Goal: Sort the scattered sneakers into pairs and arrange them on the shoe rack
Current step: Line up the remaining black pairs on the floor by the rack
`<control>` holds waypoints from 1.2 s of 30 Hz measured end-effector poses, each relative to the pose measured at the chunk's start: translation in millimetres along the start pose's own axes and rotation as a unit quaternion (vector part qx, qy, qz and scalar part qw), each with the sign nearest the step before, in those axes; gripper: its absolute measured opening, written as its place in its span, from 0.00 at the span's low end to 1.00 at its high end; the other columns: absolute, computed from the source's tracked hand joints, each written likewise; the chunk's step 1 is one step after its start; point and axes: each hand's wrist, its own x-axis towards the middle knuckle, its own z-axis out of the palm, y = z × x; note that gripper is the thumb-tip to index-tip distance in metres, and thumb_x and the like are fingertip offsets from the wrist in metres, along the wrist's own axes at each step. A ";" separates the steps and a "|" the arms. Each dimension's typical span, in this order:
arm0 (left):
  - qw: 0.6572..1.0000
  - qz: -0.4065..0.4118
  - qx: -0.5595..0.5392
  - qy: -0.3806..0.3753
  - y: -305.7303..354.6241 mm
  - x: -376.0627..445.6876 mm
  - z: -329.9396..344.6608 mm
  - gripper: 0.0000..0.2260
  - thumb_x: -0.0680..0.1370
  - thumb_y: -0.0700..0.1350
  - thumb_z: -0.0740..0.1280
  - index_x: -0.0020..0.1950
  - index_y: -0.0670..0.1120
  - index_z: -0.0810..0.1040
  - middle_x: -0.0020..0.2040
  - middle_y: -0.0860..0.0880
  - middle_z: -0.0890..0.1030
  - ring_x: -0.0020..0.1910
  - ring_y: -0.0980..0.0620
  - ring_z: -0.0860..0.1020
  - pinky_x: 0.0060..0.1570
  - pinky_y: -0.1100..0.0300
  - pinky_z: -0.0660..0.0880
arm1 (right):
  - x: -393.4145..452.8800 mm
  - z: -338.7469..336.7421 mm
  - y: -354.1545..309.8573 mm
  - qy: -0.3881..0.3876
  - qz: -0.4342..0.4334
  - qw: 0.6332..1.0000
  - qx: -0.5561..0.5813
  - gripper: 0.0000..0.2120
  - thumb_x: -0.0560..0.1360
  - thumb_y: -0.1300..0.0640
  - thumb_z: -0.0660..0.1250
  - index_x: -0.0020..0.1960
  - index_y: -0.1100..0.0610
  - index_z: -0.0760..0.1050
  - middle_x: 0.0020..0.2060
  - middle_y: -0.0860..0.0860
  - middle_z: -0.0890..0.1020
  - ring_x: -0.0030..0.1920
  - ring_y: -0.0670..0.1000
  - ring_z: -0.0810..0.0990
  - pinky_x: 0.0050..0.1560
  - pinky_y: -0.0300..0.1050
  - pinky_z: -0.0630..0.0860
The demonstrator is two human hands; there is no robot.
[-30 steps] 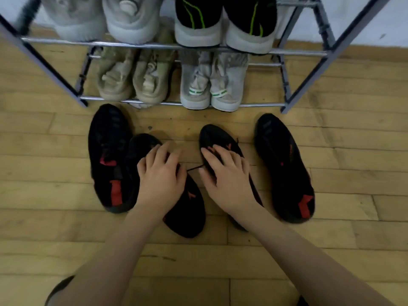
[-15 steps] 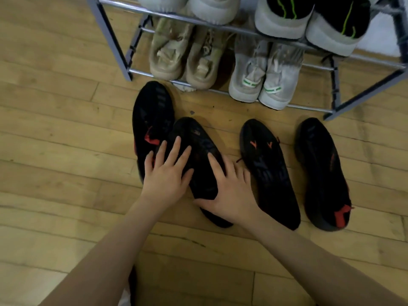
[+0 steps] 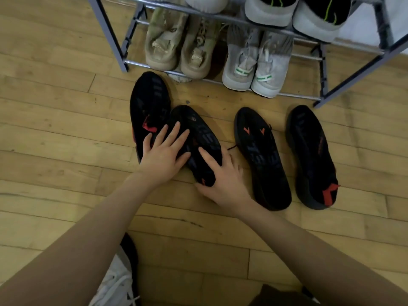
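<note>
Several black sneakers with red marks lie on the wooden floor in front of the shoe rack (image 3: 123, 51). The leftmost black sneaker (image 3: 150, 102) touches the second black sneaker (image 3: 194, 127), which lies at a slant against it. My left hand (image 3: 164, 155) rests flat with spread fingers across these two. My right hand (image 3: 223, 184) grips the second sneaker's heel end, thumb on top and fingers round its right side. The third black sneaker (image 3: 260, 155) and the fourth black sneaker (image 3: 309, 151) lie apart to the right, untouched.
On the rack's bottom shelf stand a beige pair (image 3: 176, 45) and a grey pair with green tabs (image 3: 254, 60). The shelf above holds a black-and-green pair (image 3: 298, 12) and pale shoes. A white shoe (image 3: 117, 281) shows at the bottom edge.
My right hand left the third sneaker and took hold of the second sneaker's heel. My left hand slid toward the gap between the first two sneakers.
</note>
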 end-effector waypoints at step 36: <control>0.916 0.373 0.148 -0.016 109.2 99.2 -7.5 0.40 0.69 0.73 0.50 0.75 0.52 0.57 0.73 0.46 0.65 0.62 0.41 0.72 0.62 0.47 0.66 | -27.7 -97.6 158.5 0.081 -0.073 0.983 -0.147 0.40 0.67 0.36 0.68 0.74 0.43 0.56 0.75 0.55 0.56 0.73 0.62 0.56 0.70 0.61 0.57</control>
